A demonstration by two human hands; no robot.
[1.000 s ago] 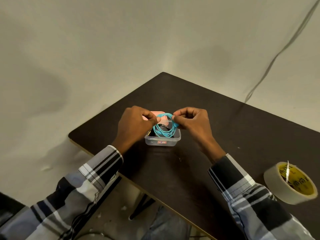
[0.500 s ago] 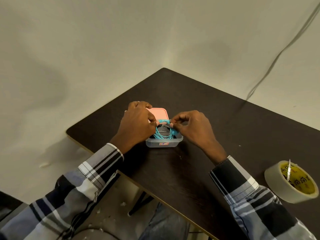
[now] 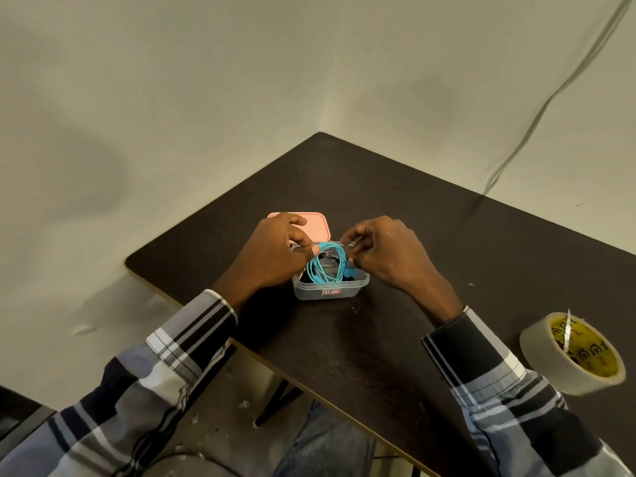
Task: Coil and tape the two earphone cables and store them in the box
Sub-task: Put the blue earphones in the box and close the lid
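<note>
A small clear plastic box [image 3: 330,291] stands on the dark table [image 3: 378,339]. A coiled turquoise earphone cable [image 3: 325,268] lies in its open top, over something black [image 3: 349,277] that I cannot make out. My left hand [image 3: 272,256] pinches the coil's left side with thumb and forefinger. My right hand [image 3: 385,254] pinches its right side at the box's far right rim. A pink lid [image 3: 315,224] lies flat just behind the box, partly under my left fingers.
A roll of pale tape [image 3: 573,354] with a yellow core lies at the right of the table. The table's near edge runs diagonally below my forearms. A thin cable [image 3: 537,115] hangs down the wall at the right.
Both hands have lowered the turquoise coil from above the box down into it. The lid behind the box shows more now.
</note>
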